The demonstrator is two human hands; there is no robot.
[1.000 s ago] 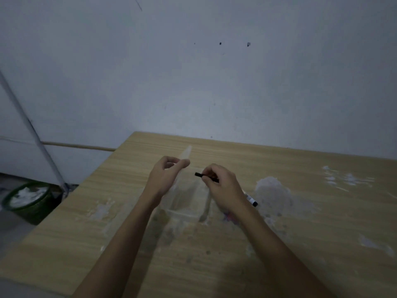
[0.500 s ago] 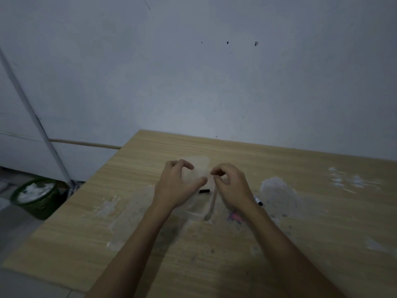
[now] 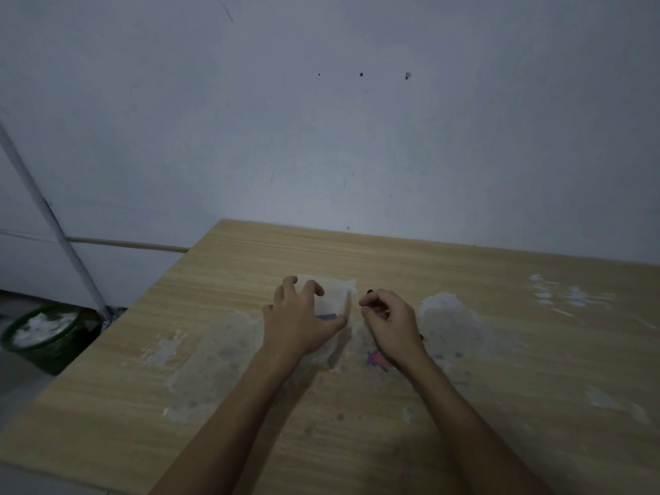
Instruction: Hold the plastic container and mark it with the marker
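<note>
Your left hand rests over a clear, thin-walled plastic box standing on the worn light-wood table, fingers curled over its top and thumb pressed along the near edge, so it grips the box. Your right hand sits just beside it, fingers bent in around a slim black marker pen, of which only the dark tip shows past the fingertips. The box looks light, slightly flexible and smooth, so it would likely slide or tip if pushed sideways; holding it by opposite rims, as your left hand does, seems the steadiest grip. The pen is stiff and light, easy to pinch near its middle. A small pink scrap lies on the table under your right wrist, and pale scuffed patches mark the wood nearby. A green bucket stands on the floor far to the left, well apart.
</note>
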